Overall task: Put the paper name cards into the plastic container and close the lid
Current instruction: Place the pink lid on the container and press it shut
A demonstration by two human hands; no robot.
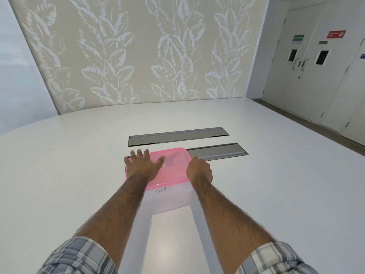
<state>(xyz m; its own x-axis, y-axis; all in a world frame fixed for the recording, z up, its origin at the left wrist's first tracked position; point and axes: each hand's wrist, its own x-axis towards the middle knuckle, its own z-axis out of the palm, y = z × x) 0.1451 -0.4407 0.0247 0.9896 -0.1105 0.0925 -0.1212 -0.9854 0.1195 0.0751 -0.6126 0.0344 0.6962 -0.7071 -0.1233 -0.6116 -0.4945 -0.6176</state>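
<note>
While the left hand presses the pink lid flat-fingered and the right hand curls round its edge, lopsided pressure could leave a corner unsnapped.

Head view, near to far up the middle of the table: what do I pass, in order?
clear container with a handwritten label → pink lid, left hand flat on it → far grey hatch → bare table → leaf-patterned wall
</note>
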